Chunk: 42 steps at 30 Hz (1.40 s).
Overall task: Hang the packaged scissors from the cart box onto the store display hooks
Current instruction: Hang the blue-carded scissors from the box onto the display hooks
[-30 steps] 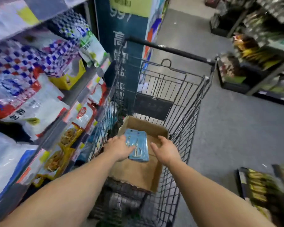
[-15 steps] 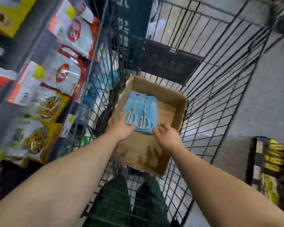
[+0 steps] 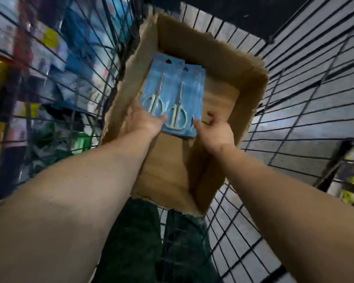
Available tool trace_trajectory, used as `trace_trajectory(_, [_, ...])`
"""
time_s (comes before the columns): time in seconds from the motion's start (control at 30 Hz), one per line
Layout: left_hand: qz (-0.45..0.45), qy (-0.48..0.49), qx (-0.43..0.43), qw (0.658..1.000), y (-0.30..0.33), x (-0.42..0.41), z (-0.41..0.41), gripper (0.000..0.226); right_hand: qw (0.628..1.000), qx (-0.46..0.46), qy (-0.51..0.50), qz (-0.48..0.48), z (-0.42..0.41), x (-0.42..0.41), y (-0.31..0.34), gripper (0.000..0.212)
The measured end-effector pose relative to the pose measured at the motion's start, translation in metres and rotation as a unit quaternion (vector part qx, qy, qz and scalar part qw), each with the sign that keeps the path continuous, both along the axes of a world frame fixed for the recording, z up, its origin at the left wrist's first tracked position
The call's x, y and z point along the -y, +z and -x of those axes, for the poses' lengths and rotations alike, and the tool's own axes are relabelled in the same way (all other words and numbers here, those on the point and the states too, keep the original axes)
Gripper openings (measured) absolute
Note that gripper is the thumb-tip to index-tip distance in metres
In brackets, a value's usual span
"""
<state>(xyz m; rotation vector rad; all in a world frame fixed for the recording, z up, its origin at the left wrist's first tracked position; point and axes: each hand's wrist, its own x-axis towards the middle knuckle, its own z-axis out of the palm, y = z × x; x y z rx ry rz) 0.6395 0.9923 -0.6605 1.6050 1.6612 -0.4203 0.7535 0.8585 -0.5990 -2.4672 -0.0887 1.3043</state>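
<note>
- Blue card packs, the packaged scissors [image 3: 173,99], lie in the cardboard box [image 3: 251,82] inside the wire cart [image 3: 307,103], stacked and overlapping toward the box's left wall.
- Their long axis runs away from the fingertips: handle loops at the near end beside the hands, blade tips and hang-holes at the far end.
- Left hand [image 3: 144,117] is at the near left corner of the stack, thumb laid on the face of the packs just beside the pale handles; the fingers are hidden beneath, so it seems to be pinching the stack, though a firm grip cannot be confirmed.
- Right hand [image 3: 215,129] sits at the near right corner, fingers curled against the edge of the packs; whether it has closed on them I cannot tell.
- Both hands are about equally near; the left looks more committed.
- Each pack shows slim silvery blades and cream loop handles under clear, glossy film, likely slippery.
- Judged next: lift by the near end, then turn the hang-holes toward a hook; no display hooks are in view.
</note>
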Motion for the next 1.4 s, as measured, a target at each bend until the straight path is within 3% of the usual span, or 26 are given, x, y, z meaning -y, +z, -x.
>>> trace_trajectory(0.3, [0.051,-0.056,-0.083,0.994,0.010,-0.012,-0.012,0.099,0.999,-0.021,-0.033,-0.030,-0.007,-0.007,0.003,0.056])
trace_trajectory(0.47, [0.128,0.007,0.023,0.992,0.029,0.002,-0.020,0.105,0.994,-0.024,-0.082,-0.061,-0.009,-0.018,0.009,0.056])
trace_trajectory(0.53, [0.137,-0.032,0.060,0.988,0.034,0.017,-0.021,0.109,0.985,-0.041,-0.140,-0.087,-0.007,-0.024,0.009,0.054])
trace_trajectory(0.63, [0.150,-0.102,0.096,0.979,0.036,0.034,-0.019,0.113,0.959,-0.071,-0.244,-0.123,-0.009,-0.025,0.008,0.033])
trace_trajectory(0.8, [0.109,0.017,0.077,0.991,0.024,0.020,-0.018,0.098,0.950,-0.059,-0.281,-0.121,-0.017,-0.010,0.001,0.030])
trace_trajectory(0.9, [0.084,0.023,0.061,0.994,0.013,0.013,-0.027,0.082,0.950,-0.072,-0.287,-0.100,-0.016,-0.001,-0.006,0.029])
trace_trajectory(1.1, [0.116,0.049,0.090,0.988,-0.003,0.014,-0.040,0.078,0.952,-0.058,-0.290,-0.079,-0.015,0.005,-0.020,0.030])
trace_trajectory(1.23, [0.117,0.070,0.090,0.987,0.005,0.011,-0.032,0.060,0.950,-0.078,-0.291,-0.084,-0.015,0.005,-0.015,0.032])
trace_trajectory(1.4, [0.142,0.028,0.090,0.985,0.032,0.010,-0.013,0.056,0.939,-0.116,-0.302,-0.118,-0.010,0.006,0.010,0.029])
